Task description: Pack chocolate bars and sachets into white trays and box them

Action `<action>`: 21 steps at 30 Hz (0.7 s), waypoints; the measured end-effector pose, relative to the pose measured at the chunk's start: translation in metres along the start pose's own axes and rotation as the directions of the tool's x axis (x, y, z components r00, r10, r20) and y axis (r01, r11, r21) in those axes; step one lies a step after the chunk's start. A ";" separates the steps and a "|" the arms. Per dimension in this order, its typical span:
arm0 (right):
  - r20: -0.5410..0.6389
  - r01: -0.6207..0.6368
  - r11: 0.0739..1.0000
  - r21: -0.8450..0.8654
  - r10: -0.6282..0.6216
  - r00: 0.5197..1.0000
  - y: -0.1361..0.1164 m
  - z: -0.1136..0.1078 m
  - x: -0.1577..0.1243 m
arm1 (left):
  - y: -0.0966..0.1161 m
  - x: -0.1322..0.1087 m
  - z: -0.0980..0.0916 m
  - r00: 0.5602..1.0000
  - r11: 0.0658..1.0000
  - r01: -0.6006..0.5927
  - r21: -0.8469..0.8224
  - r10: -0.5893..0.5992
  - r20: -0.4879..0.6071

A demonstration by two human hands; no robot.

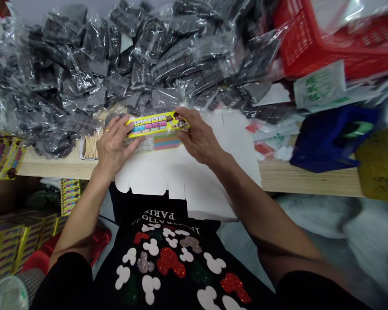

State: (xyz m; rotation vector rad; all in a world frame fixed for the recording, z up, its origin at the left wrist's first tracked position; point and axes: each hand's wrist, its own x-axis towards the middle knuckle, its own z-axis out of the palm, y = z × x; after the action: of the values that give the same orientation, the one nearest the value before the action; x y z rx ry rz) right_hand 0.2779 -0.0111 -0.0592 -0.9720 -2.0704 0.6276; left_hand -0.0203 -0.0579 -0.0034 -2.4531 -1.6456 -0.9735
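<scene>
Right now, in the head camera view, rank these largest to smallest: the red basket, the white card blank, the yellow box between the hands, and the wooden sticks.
Red plastic basket and white card blank: they look alike, too close to rank. Then the yellow printed box. Smallest, the bundle of wooden sticks.

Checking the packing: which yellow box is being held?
The yellow box between the left hand and right hand; the other yellow boxes sit stacked farther left, unheld.

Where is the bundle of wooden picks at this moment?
In the head view, the bundle of wooden picks lies in a shallow tray on the wooden plank, just left of the person's left hand and below the heap of bagged dark packets.
</scene>
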 end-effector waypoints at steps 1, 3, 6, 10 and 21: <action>-0.003 0.001 1.000 0.004 -0.001 1.000 0.000 0.001 0.000 | -0.002 -0.001 0.000 1.000 1.000 -0.013 -0.009 0.013 0.002; -0.012 0.006 1.000 0.005 -0.006 1.000 0.002 0.001 0.001 | -0.006 -0.002 -0.004 0.999 0.999 -0.047 -0.024 0.047 0.026; -0.019 0.012 1.000 0.000 -0.012 1.000 0.002 0.001 0.001 | -0.007 -0.001 -0.011 0.996 0.995 -0.070 -0.070 0.073 0.052; -0.004 -0.006 1.000 -0.009 0.006 1.000 -0.001 -0.001 -0.001 | 0.001 0.004 -0.018 0.996 0.988 0.047 -0.147 -0.035 0.082; 0.020 -0.016 1.000 -0.005 0.016 1.000 -0.004 -0.002 0.004 | -0.011 0.008 -0.018 0.972 0.999 -0.047 0.007 0.044 0.232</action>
State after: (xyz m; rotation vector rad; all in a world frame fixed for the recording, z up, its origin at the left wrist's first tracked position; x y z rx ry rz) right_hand 0.2766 -0.0101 -0.0535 -0.9898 -2.0839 0.6437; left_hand -0.0360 -0.0531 0.0121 -2.6707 -1.6412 -0.6908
